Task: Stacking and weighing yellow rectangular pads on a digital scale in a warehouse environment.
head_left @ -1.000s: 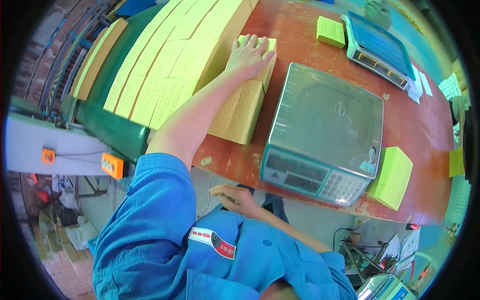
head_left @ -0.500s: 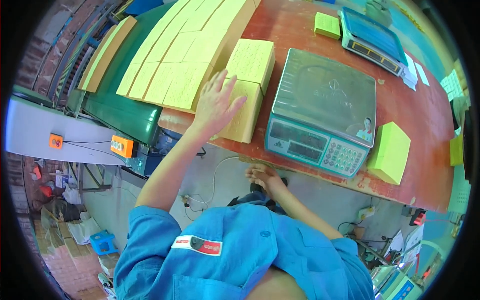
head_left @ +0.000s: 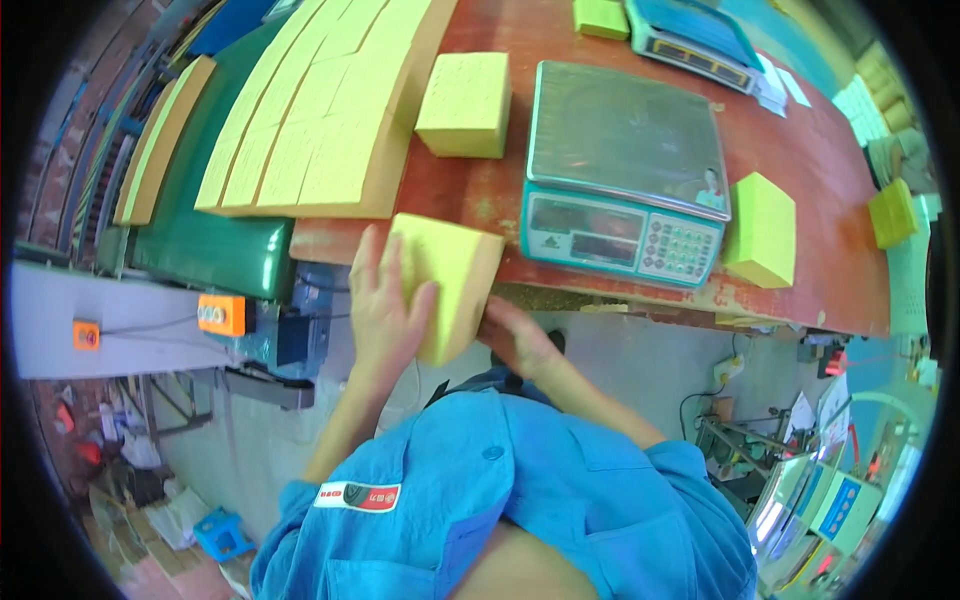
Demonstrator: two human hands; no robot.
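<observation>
Between my two hands a yellow block (head_left: 445,275) is tilted at the table's front edge, its texture too blurred to tell the material. My left hand (head_left: 385,305) lies along the block's left side, fingers stretched upward. At the lower right side my right hand (head_left: 517,338) grips it, its fingertips partly hidden behind the block. A similar yellow block (head_left: 463,105) stands alone on the red table just beyond. To its right sits a teal weighing scale (head_left: 628,145) with a bare metal plate.
Rows of yellow blocks (head_left: 330,120) fill the table's left side, beside a green conveyor belt (head_left: 200,245). Another yellow block (head_left: 762,230) stands right of the scale. A second scale (head_left: 690,40) and a small yellow block (head_left: 601,17) are at the back. Orange button box (head_left: 222,314) at left.
The nearer of two blocks beside the rows has come off the table toward me. My left hand moved down with it, and my right hand rose to its right side. The view shifted.
</observation>
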